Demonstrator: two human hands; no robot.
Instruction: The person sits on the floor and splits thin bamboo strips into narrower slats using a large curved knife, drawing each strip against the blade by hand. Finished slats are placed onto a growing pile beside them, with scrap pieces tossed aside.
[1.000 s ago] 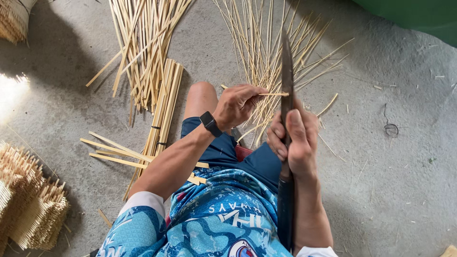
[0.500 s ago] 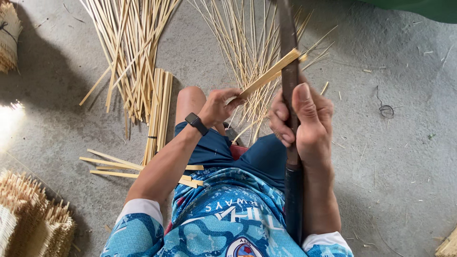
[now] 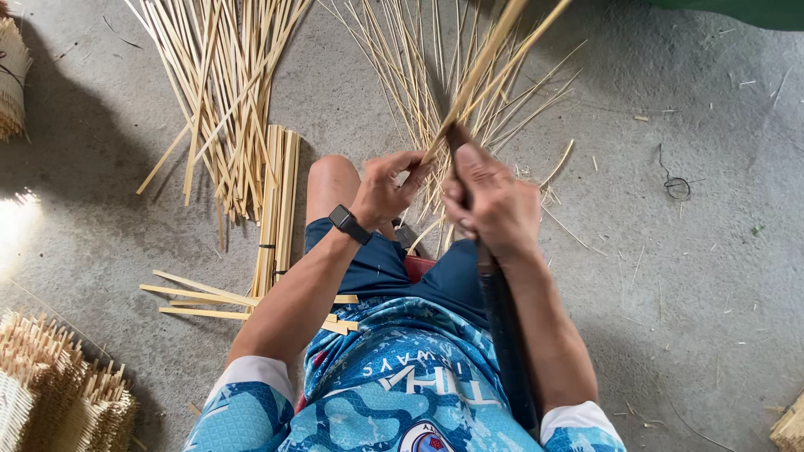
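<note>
Two pale bamboo strips (image 3: 494,59) rise from between the hands, splayed in a narrow V: their long axes run from the person's lap up and to the right, out past the top edge of the picture. They meet at the blade (image 3: 456,138), a dark knife whose tip shows just above the right thumb.

The left hand (image 3: 385,188) is curled shut around the lower end of the strips, fingertips pinching them just left of the blade. A black watch (image 3: 349,223) sits on that wrist. The right hand (image 3: 494,205) is clenched on the knife, thumb laid up along its back; the long dark handle (image 3: 507,335) runs down along the forearm toward the elbow. The two hands are just beside each other, above the knees.

The strips are flat, thin and straw-coloured, with a smooth face. On the rough grey concrete floor (image 3: 687,276) beyond the hands lies a fan of finer slivers (image 3: 402,75); to the left, a loose heap of wider slats (image 3: 222,92) and a tied bundle (image 3: 280,201) of short flat pieces. A few cut pieces (image 3: 197,297) lie by the left elbow. Stacked bundles (image 3: 50,385) with bristly cut ends fill the lower left corner.
</note>
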